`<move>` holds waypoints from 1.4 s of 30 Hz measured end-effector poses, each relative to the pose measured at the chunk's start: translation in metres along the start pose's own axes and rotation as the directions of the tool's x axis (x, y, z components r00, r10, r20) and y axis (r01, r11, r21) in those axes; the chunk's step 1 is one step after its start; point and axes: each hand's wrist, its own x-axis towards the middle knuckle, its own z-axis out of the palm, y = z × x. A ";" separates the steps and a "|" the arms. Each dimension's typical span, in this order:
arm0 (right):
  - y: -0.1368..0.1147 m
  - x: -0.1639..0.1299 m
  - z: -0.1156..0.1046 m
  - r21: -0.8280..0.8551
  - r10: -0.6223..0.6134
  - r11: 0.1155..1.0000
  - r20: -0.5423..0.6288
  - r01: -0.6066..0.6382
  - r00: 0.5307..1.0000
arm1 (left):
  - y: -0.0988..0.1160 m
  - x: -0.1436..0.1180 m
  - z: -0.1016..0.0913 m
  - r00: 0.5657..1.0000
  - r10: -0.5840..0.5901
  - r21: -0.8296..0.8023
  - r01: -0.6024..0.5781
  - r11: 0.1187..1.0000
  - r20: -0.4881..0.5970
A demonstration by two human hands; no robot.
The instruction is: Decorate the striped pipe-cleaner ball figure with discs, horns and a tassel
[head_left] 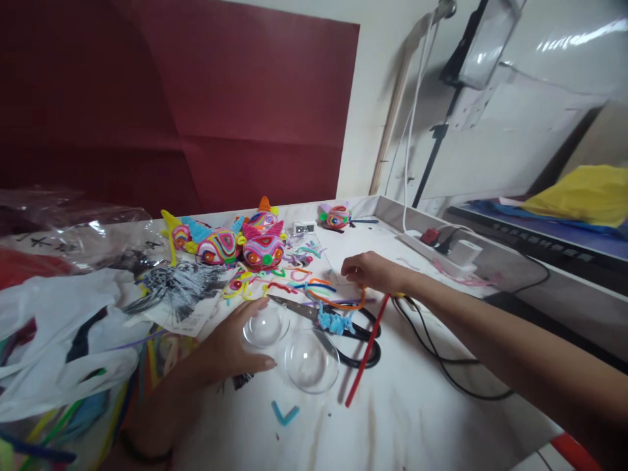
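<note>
My left hand (pixel 234 345) rests on the white table, fingers curled around a clear plastic half-dome (pixel 265 327). A second clear half-dome (pixel 312 362) lies just right of it. My right hand (pixel 369 271) reaches across the table and pinches an orange pipe cleaner (pixel 338 303). A red pipe cleaner (pixel 367 351) runs from under that hand toward me. Black-handled scissors (pixel 343 327) lie between the hands, with a curly blue pipe cleaner (pixel 334 322) on them.
Bright pipe-cleaner figures (pixel 230 245) and another (pixel 335 216) stand at the back, amid loose bent pieces. Plastic bags (pixel 59 327) with pipe cleaners fill the left. A power strip (pixel 436 245) and black cable (pixel 441 363) lie to the right. A bent blue piece (pixel 284 413) lies near me.
</note>
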 end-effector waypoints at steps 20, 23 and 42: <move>-0.079 -0.050 0.059 0.265 -0.243 0.923 -0.155 0.277 0.958 | -0.005 0.005 0.015 0.986 0.057 -0.241 -0.095 0.966 -0.157; -0.077 -0.037 0.058 0.207 -0.198 0.947 -0.221 0.245 0.955 | 0.001 0.004 0.016 0.985 0.000 -0.321 -0.056 0.945 -0.170; -0.085 -0.036 0.060 0.192 -0.249 0.924 -0.354 0.331 0.901 | 0.015 0.001 0.027 0.981 0.053 -0.273 -0.104 0.956 -0.188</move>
